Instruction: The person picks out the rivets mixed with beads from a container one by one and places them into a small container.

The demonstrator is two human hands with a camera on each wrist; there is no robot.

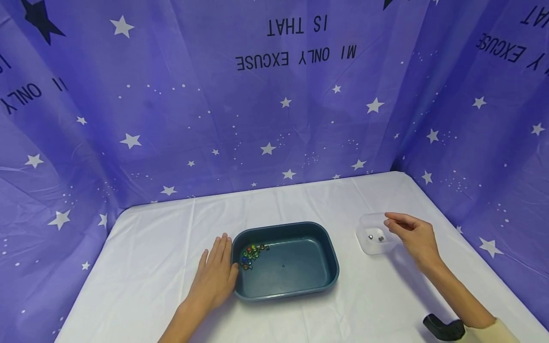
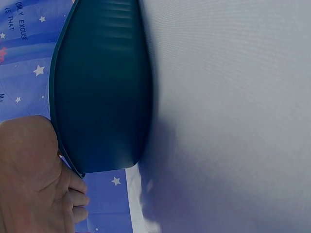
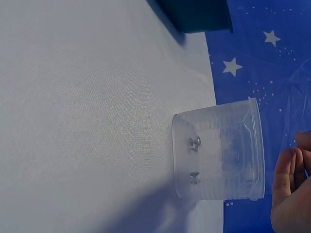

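A dark teal basin [image 1: 283,281] lies on the white-covered table. Several small shiny coloured pieces [image 1: 253,252], in green, blue and red, are gathered at its left end. My left hand [image 1: 214,276] rests against the basin's left side, fingers extended, with the thumb at the rim. To the right stands a small clear plastic tub [image 3: 218,150]. At its bottom are a few small silver pieces [image 3: 195,143] with short stems. My right hand [image 1: 413,238] is over the tub's right rim, thumb and forefinger tips close together; nothing shows between them.
The white tablecloth [image 1: 296,202] covers the table up to a purple curtain [image 1: 240,124] printed with stars and lettering, which hangs behind and at both sides. A black band-like device [image 1: 443,327] sits on the right forearm by a cream sleeve [image 1: 489,333].
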